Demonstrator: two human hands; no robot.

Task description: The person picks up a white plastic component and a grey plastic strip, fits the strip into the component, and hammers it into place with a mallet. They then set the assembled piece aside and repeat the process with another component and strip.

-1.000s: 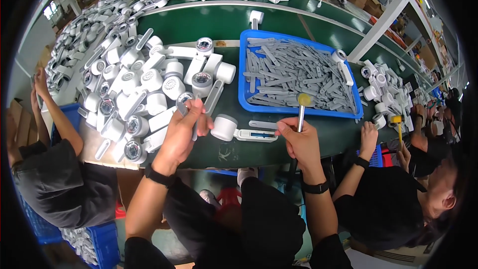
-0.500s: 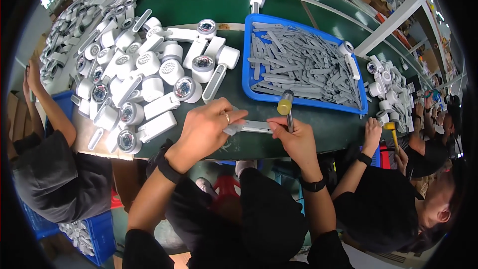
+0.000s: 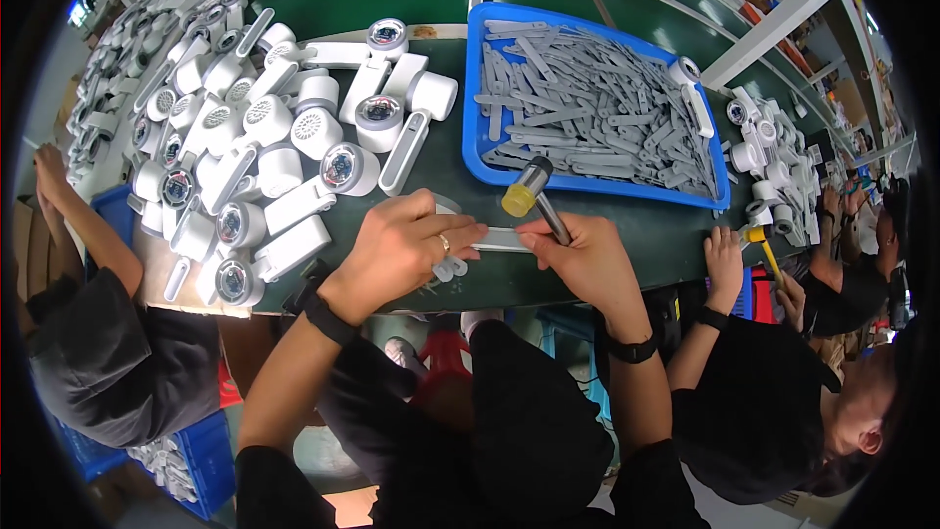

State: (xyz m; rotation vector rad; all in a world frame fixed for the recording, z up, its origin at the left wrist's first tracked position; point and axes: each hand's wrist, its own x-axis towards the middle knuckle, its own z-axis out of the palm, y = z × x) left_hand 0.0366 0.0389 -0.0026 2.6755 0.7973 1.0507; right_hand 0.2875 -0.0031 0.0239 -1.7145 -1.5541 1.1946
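My left hand (image 3: 406, 247) lies over a white handheld fan part (image 3: 448, 269) at the near edge of the green table (image 3: 627, 235), gripping it. A thin grey strip (image 3: 499, 238) pokes out between my two hands. My right hand (image 3: 578, 257) holds a small mallet (image 3: 534, 191) with a yellow and black head, tilted up and to the left, while its fingertips touch the strip.
A blue tray (image 3: 477, 152) full of grey strips sits just beyond my hands. Several white fan bodies (image 3: 284, 152) are heaped to the left. A co-worker's hand (image 3: 725, 255) with a yellow mallet works at the right; another person's arm (image 3: 69, 206) is at the left.
My left hand drew a white fan part from the pile to the table's near edge and settled on it. My right hand lowered the mallet and tilted its head leftward, meeting the left hand.
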